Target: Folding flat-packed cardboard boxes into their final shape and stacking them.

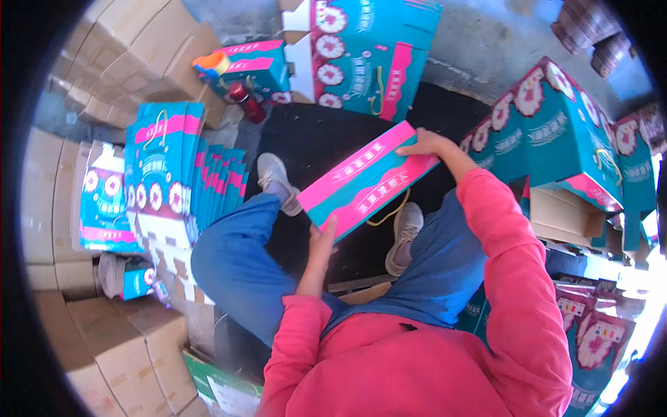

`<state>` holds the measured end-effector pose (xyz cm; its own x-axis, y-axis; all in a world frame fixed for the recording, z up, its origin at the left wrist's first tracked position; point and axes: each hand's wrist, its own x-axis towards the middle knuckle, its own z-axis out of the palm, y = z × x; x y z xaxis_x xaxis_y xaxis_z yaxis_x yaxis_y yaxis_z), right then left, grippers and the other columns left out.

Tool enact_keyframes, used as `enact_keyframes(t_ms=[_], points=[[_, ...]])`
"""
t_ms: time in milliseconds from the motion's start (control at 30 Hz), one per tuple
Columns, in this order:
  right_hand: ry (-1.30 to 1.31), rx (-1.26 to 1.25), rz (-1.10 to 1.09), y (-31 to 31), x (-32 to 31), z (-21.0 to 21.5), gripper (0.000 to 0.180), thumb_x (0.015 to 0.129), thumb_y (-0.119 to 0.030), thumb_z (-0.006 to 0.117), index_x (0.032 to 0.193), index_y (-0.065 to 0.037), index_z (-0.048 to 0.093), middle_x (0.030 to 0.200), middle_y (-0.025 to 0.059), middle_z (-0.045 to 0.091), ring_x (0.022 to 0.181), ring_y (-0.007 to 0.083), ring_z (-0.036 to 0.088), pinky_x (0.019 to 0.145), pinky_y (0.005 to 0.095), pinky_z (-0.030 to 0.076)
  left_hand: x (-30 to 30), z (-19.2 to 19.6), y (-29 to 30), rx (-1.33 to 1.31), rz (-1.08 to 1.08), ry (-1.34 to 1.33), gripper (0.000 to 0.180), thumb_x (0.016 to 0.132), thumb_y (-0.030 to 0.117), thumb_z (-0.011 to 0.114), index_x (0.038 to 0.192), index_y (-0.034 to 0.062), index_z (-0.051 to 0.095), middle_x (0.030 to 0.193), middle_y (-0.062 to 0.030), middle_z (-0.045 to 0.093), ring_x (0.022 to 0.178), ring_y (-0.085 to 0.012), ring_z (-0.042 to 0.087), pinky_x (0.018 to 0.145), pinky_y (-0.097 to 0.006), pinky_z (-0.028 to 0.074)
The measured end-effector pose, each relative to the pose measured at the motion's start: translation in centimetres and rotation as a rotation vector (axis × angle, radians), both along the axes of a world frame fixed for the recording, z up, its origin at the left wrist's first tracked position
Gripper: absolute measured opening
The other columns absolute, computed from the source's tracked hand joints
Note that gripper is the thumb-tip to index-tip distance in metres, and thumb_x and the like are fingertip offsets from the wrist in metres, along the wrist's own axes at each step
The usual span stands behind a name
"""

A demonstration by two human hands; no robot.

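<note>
Between my knees I hold a teal and pink carton (372,177), its long printed face turned up and slanting from lower left to upper right. My left hand (321,243) grips the near left edge, thumb on top and the other fingers hidden beneath. At the far right end my right hand (427,144) is closed on the carton, its thumb side lying over the top face. A yellow cord handle (392,212) hangs under the carton's near side.
Flattened cartons (368,59) lie ahead on the floor mat (292,128). A stack of folded cartons (163,163) stands left, with a red bottle (246,103) and orange tape dispenser (214,64) beyond. Assembled cartons (556,132) are at right; brown boxes (132,347) sit lower left.
</note>
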<state>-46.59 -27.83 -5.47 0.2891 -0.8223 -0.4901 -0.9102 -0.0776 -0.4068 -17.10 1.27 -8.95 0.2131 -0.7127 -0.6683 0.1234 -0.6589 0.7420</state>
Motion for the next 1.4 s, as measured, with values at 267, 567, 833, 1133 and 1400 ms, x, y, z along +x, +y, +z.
enact_keyframes(t_ms=[267, 567, 833, 1133, 1400], points=[[-0.002, -0.080, 0.064, 1.0, 1.5, 4.0, 0.101, 0.063, -0.079, 0.075, 0.123, 0.002, 0.067, 0.119, 0.0250, 0.069, 0.111, 0.0381, 0.067, 0.095, 0.0448, 0.052, 1.0, -1.8, 1.5, -0.075, -0.054, -0.008, 0.083, 0.092, 0.067, 0.057, 0.152, 0.0149, 0.034, 0.145, -0.0133, 0.050, 0.128, -0.0315, 0.053, 0.095, -0.059, 0.049], [-0.593, -0.941, -0.155, 12.2, 1.4, 21.3, 0.079, 0.080, -0.049, 0.078, 0.135, 0.002, 0.053, 0.127, 0.0235, 0.061, 0.120, 0.0402, 0.058, 0.101, 0.0462, 0.047, -0.8, 2.3, 1.0, -0.618, -0.011, -0.276, 0.052, 0.097, 0.025, 0.067, 0.137, -0.0038, 0.050, 0.133, -0.0166, 0.058, 0.119, -0.0229, 0.058, 0.105, -0.038, 0.043], [-0.830, -1.409, -0.478, 24.0, -10.3, 30.8, 0.063, 0.086, -0.019, 0.078, 0.138, 0.002, 0.050, 0.110, 0.0068, 0.058, 0.100, 0.0131, 0.060, 0.071, 0.0258, 0.052, -6.5, 16.8, -5.2, -1.124, -0.194, -0.113, 0.030, 0.088, 0.008, 0.076, 0.113, -0.0031, 0.064, 0.114, -0.0127, 0.062, 0.106, -0.0233, 0.062, 0.095, -0.038, 0.048], [-1.017, -1.714, -0.787, 25.9, -28.0, 33.5, 0.050, 0.100, -0.030, 0.065, 0.134, 0.004, 0.052, 0.113, 0.0051, 0.056, 0.100, 0.0114, 0.052, 0.090, 0.0260, 0.041, -23.8, 31.0, -10.9, -1.570, -0.497, -0.405, 0.055, 0.091, 0.020, 0.073, 0.134, -0.0036, 0.048, 0.133, -0.0246, 0.051, 0.125, -0.0391, 0.051, 0.106, -0.043, 0.041], [-1.110, -1.834, -1.107, 24.5, -38.1, 29.6, 0.068, 0.095, -0.026, 0.066, 0.146, 0.008, 0.037, 0.128, 0.0097, 0.051, 0.116, 0.0165, 0.048, 0.103, 0.0305, 0.038, -33.7, 31.3, -10.6, -1.679, -0.551, -0.514, 0.090, 0.094, 0.033, 0.071, 0.155, -0.0062, 0.018, 0.153, -0.0310, 0.032, 0.140, -0.0449, 0.039, 0.114, -0.046, 0.037]])
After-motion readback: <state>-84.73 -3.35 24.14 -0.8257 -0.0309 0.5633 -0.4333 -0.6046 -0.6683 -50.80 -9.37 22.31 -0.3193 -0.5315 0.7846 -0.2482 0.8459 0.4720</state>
